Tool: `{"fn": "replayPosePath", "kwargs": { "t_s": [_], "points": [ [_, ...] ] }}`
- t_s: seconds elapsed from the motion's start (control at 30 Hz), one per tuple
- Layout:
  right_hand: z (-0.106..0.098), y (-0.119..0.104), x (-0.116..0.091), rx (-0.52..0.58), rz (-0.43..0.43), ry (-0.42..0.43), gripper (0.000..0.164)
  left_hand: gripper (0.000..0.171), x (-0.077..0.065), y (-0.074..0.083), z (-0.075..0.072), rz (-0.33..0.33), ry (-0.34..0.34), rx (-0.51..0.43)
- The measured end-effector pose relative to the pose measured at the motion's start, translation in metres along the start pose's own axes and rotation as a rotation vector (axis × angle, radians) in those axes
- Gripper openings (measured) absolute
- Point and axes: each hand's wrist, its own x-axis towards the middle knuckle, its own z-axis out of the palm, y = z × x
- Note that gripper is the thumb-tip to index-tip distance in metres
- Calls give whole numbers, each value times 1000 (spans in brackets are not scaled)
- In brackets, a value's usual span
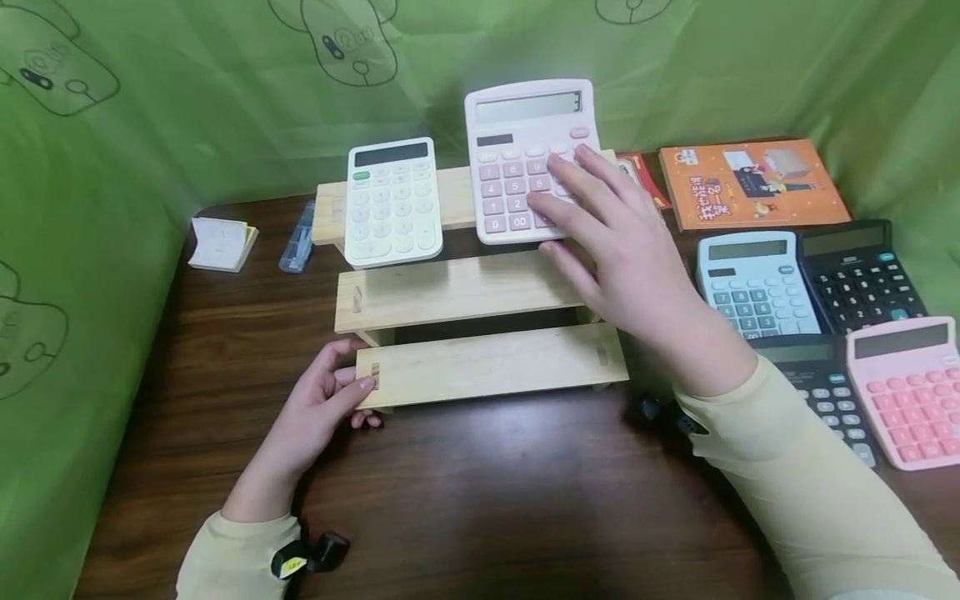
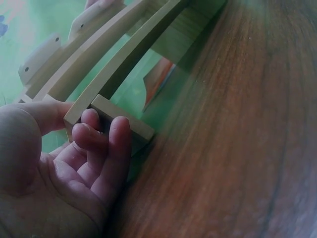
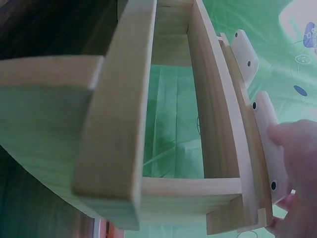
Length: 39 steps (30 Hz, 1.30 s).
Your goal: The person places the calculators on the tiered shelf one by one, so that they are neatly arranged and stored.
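Left hand [image 1: 318,402] pinching wooden rack [image 1: 491,367], right hand [image 1: 628,254] spread on pale-pink calculator [image 1: 512,177], dotted back [image 3: 269,151] only in right wrist view

The rack [image 1: 457,292], pale wood with three steps and open gaps between them, stands toward the far edge of the tabletop [image 1: 487,500], rising away from the near edge. A pale pink calculator [image 1: 513,171] with mauve-pink number keys leans back against its top step, toward the right end, display uppermost and reading 3.
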Motion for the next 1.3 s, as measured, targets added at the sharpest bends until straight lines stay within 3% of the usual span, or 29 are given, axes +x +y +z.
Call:
{"fn": "replayPosePath", "kwargs": {
  "t_s": [0.37,0.57,0.8,1.0,1.1,1.17,1.3],
  "points": [
    [2,3,0,-4,20,37,34,37,0,0,-2,36,-8,-3],
    [3,1,-1,40,92,33,33,39,-4,-3,-2,29,-10,-18],
    [-12,5,-3,49,124,-74,61,39,-5,-3,-2,59,-4,-39],
    [-42,25,-22,0,209,-146,79,41,-1,1,0,57,-14,-34],
    [-57,39,-35,-40,297,-175,73,41,1,2,0,68,-7,-36],
    [-67,47,-43,-79,399,-227,66,41,1,2,0,65,-6,-46],
    [-82,66,-55,-184,608,-478,71,40,-3,0,-2,35,-10,-64]
  ]
}}
